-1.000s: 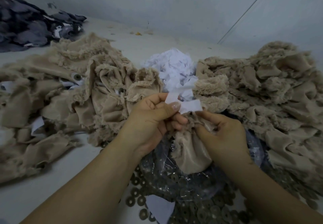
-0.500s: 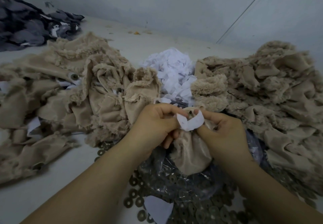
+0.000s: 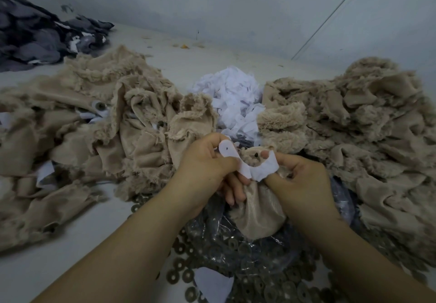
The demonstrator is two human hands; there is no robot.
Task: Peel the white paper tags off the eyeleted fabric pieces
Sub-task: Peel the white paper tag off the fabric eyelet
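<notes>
Both hands meet: my left hand (image 3: 207,168) pinches the paper tag (image 3: 238,161); my right hand (image 3: 304,182) grips the fabric piece (image 3: 259,213).

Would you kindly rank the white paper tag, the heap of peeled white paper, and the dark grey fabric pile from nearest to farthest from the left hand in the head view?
From the left hand:
1. White paper tag: pinched in that hand's fingers, touching it.
2. Heap of peeled white paper: just beyond the hands, centre, between the tan piles.
3. Dark grey fabric pile: far back-left corner, by the wall.
</notes>
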